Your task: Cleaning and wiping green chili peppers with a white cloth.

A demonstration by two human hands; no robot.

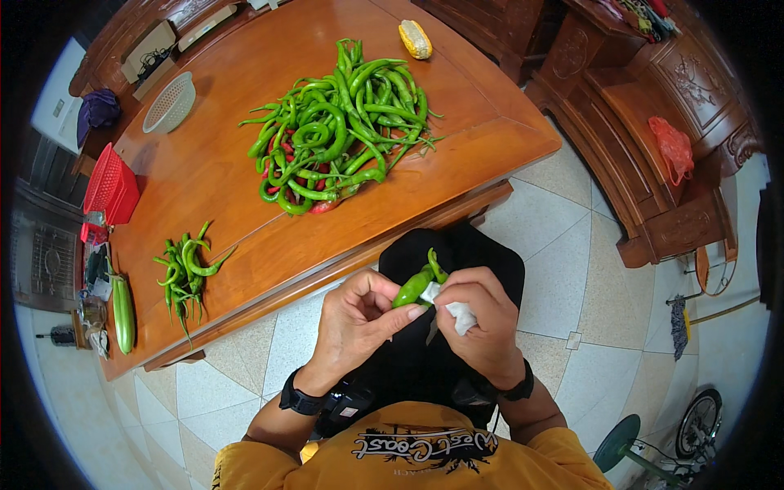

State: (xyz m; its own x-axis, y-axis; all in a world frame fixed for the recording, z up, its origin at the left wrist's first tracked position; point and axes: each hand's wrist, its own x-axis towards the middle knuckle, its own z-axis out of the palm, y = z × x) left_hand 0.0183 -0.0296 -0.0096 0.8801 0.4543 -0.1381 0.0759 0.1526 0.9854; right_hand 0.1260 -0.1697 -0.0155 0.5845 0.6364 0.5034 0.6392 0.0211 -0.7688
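Observation:
Over my lap, my left hand (pixel 359 318) pinches a green chili pepper (pixel 413 289) between thumb and fingers. My right hand (pixel 482 318) is closed around a crumpled white tissue (pixel 461 317), pressing part of it against the pepper. The pepper's curled end sticks up between both hands. On the wooden table ahead lies a large heap of long green peppers (pixel 339 131), with some red ones showing underneath. A smaller pile of green peppers (pixel 188 273) rests at the table's left side.
A red plastic basket (pixel 113 186), a pale colander (pixel 170 104) and a long green gourd (pixel 122 314) stand along the left of the wooden table (pixel 245 233). A partly wrapped corn cob-like yellow item (pixel 416 39) lies at the far edge. Carved wooden seat (pixel 629 98) with a red bag (pixel 671 149) is at right.

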